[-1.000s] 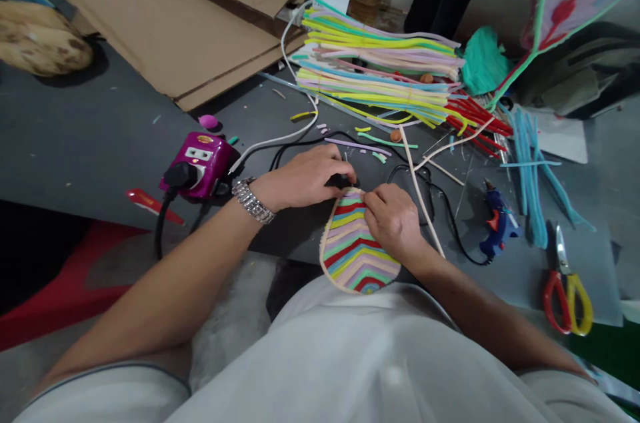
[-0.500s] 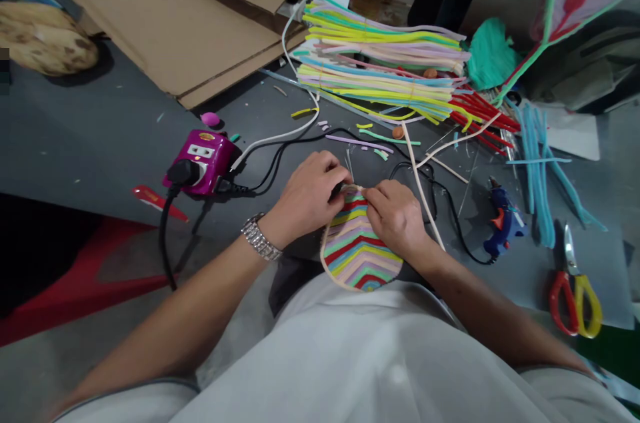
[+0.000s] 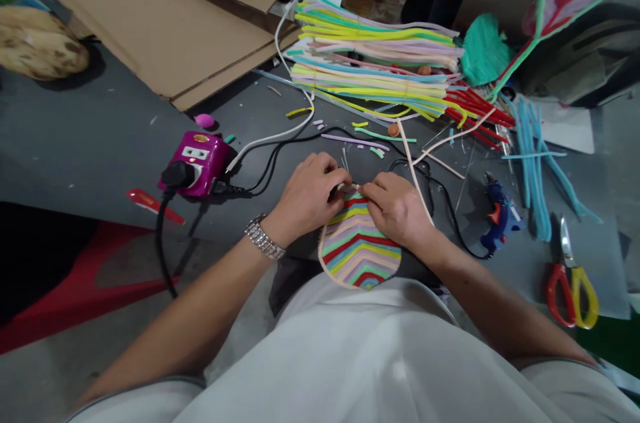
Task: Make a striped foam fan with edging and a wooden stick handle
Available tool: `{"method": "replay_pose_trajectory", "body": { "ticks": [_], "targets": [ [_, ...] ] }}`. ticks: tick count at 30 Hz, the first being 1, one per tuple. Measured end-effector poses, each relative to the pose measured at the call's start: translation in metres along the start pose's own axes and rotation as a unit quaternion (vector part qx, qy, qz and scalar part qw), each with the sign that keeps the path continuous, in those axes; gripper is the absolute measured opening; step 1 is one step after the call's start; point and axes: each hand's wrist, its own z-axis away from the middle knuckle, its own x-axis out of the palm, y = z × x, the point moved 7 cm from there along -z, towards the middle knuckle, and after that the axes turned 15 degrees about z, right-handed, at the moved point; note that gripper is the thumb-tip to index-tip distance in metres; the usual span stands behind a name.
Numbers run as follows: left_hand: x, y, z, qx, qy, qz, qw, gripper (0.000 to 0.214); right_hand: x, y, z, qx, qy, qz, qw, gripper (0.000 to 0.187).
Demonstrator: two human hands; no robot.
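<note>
Right now both hands are working at the far tip of a striped panel (image 3: 359,251), which is lying at the near edge of the grey work mat (image 3: 90,143), just in front of the person's white shirt (image 3: 345,349). The left hand (image 3: 311,201), with a steel link watch (image 3: 264,238) on its wrist, is curling its fingers in toward the tip, though what they are pinching is hidden. The right hand (image 3: 396,209) is closing thumb and forefinger onto the panel's edge from the other side, with its fingers pressed together rather than spread.

The panel looks light and fairly flexible, probably thin craft foam, though its glued rows may resist sharp bending and its rim strip may be easy to peel. It would likely handle best if held flat by its broad middle, leaving the edge free. Its V-shaped rows of red, yellow, green, blue and pink are narrowing toward a pale border strip.

A pale strip (image 3: 415,176) is lying just beyond the right hand, near a blue hot glue gun (image 3: 503,217) and red-and-yellow-handled scissors (image 3: 570,296). Far ahead, bundled coloured strips (image 3: 375,69) are piled beside cardboard sheets (image 3: 165,23), while a magenta power socket (image 3: 197,161) is sitting to the left.
</note>
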Motion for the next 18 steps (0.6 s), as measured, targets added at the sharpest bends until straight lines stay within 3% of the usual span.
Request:
{"method": "replay_pose_trajectory", "body": {
  "ticks": [18],
  "targets": [
    [-0.0013,-0.0010,0.0021,-0.010,0.018,0.012,1.000,0.013,-0.0046,0.0031,-0.0053,-0.018,-0.007,-0.005,1.000,0.025]
  ]
}}
